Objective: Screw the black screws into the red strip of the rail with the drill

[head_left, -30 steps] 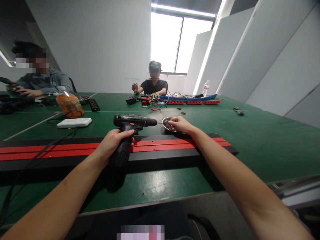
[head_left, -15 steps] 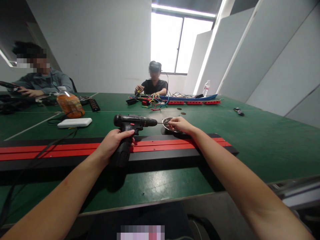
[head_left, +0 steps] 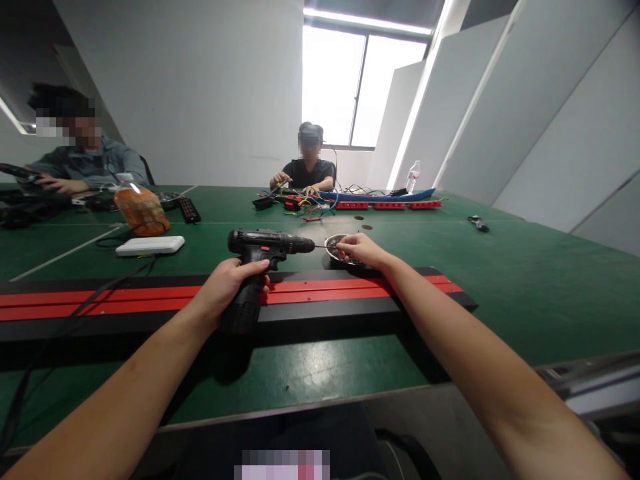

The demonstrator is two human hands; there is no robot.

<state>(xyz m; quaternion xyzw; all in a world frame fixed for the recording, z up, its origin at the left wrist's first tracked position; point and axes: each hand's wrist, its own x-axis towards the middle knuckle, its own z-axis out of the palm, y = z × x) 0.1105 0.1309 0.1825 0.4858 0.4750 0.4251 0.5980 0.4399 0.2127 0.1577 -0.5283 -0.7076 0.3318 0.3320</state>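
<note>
My left hand (head_left: 235,283) is wrapped round the grip of a black cordless drill (head_left: 260,243), thumb along its side. The drill lies level above a long black and red bar (head_left: 320,291), its thin bit (head_left: 321,247) pointing right. At the tip of that bit, the fingers of my right hand (head_left: 357,248) are pinched together. Whatever they hold is too small to make out; it may be a screw or the bit's end. Just behind and under these fingers stands a round metal bowl (head_left: 331,253) with small dark pieces in it.
A white power bank-like box (head_left: 150,246) and a bottle of orange drink (head_left: 141,208) stand at the left, with a black cable (head_left: 95,290) crossing the bar. Across the green table (head_left: 525,293), a person (head_left: 307,170) handles coloured wires (head_left: 320,205). Another person (head_left: 90,163) sits far left.
My hands and the drill stay almost where they were. The person across the table has shifted a hand slightly.
</note>
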